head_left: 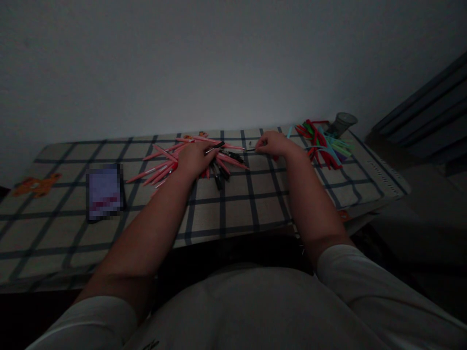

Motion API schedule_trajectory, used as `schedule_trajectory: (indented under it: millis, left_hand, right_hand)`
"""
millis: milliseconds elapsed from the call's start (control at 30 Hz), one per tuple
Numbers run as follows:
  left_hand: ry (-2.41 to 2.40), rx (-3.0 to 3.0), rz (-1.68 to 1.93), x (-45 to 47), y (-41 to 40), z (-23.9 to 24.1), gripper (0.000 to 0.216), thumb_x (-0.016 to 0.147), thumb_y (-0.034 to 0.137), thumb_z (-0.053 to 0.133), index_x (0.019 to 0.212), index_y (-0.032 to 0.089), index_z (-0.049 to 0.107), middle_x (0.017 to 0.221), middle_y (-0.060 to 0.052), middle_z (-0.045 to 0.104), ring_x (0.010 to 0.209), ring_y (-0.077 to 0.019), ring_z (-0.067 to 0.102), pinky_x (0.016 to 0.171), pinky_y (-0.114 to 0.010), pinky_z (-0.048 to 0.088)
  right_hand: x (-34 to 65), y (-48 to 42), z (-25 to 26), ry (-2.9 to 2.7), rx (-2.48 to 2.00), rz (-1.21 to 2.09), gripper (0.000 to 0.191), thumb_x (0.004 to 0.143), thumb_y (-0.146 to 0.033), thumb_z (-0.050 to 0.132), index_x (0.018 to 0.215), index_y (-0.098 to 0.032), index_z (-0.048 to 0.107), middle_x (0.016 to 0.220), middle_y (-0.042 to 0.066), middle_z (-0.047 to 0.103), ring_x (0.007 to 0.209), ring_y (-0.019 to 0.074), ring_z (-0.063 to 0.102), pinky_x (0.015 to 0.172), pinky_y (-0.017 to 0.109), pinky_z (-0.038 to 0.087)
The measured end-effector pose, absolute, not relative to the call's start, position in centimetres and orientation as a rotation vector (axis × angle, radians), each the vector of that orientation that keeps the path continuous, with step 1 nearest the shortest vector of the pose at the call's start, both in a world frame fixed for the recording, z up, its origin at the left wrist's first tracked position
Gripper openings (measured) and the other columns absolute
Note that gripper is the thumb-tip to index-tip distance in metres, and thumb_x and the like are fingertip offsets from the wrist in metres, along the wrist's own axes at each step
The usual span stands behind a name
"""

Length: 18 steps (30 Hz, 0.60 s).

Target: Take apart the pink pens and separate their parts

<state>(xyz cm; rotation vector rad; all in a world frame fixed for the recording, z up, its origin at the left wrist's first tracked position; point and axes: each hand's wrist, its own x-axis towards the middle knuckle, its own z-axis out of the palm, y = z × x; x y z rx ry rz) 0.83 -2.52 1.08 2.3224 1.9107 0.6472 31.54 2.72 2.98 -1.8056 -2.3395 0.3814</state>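
My left hand (195,159) rests on a heap of pink pen barrels (164,165) on the checked tablecloth (226,209); its fingers are closed round a thin dark pen part (216,147) that sticks out to the right. My right hand (274,144) is closed in a pinch on a small dark piece (251,149) just right of the heap. Several black pen pieces (222,175) lie between and below the two hands.
A bundle of red, green and blue plastic strips (323,143) lies at the far right, next to a clear cup (343,124). A blurred-out flat dark object (104,192) lies at the left. An orange figure (34,184) is printed on the cloth. The wall runs behind the table.
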Motion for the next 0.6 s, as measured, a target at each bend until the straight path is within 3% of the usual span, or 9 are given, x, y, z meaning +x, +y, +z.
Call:
schedule_trajectory:
  millis: [133,233,367,500,600]
  left_hand:
    - [1.886,2.338,0.674,0.7,-2.4,0.9,0.045,0.108,0.052,0.058,0.143,0.033,0.079,0.137,-0.005,0.081,0.123,-0.0319,0.074,0.096,-0.039,0.054]
    - [1.875,2.355,0.689,0.7,-2.2,0.8,0.045,0.107,0.053,0.059,0.142,0.033,0.08,0.135,-0.006,0.082,0.121,-0.0327,0.074,0.094,-0.039,0.054]
    - [1.802,2.407,0.7,0.6,-2.1,0.6,0.044,0.106,0.052,0.061,0.141,0.032,0.08,0.132,-0.006,0.083,0.12,-0.0314,0.075,0.093,-0.038,0.053]
    - [1.706,2.452,0.688,0.6,-2.1,0.3,0.045,0.107,0.051,0.061,0.142,0.031,0.079,0.131,-0.006,0.084,0.12,-0.0301,0.075,0.093,-0.036,0.053]
    - [1.672,2.469,0.681,0.6,-2.1,0.2,0.046,0.107,0.052,0.06,0.145,0.031,0.078,0.131,-0.006,0.084,0.117,-0.0298,0.075,0.092,-0.036,0.053]
  right_hand:
    - [31.1,3.0,2.4,-2.313,-1.863,0.304,0.014,0.088,-0.02,0.076,0.095,-0.018,0.088,0.094,0.011,0.084,0.103,0.0289,0.076,0.111,0.051,0.05]
    - [31.3,3.6,1.4,-2.268,-1.807,0.258,0.008,0.084,-0.016,0.078,0.084,-0.019,0.086,0.091,0.013,0.082,0.104,0.0326,0.075,0.108,0.056,0.051]
    - [31.5,4.2,0.5,-2.223,-1.745,0.219,0.009,0.081,-0.012,0.08,0.079,-0.02,0.084,0.091,0.014,0.079,0.104,0.0346,0.072,0.103,0.053,0.052]
    - [30.6,4.3,0.6,-2.193,-1.54,0.287,0.005,0.086,-0.022,0.079,0.082,-0.019,0.082,0.091,0.012,0.077,0.096,0.0284,0.067,0.095,0.042,0.05]
    - [28.8,3.8,0.8,-2.175,-1.302,0.401,0.025,0.097,-0.039,0.072,0.086,-0.018,0.079,0.093,0.01,0.076,0.091,0.0241,0.064,0.086,0.035,0.048]
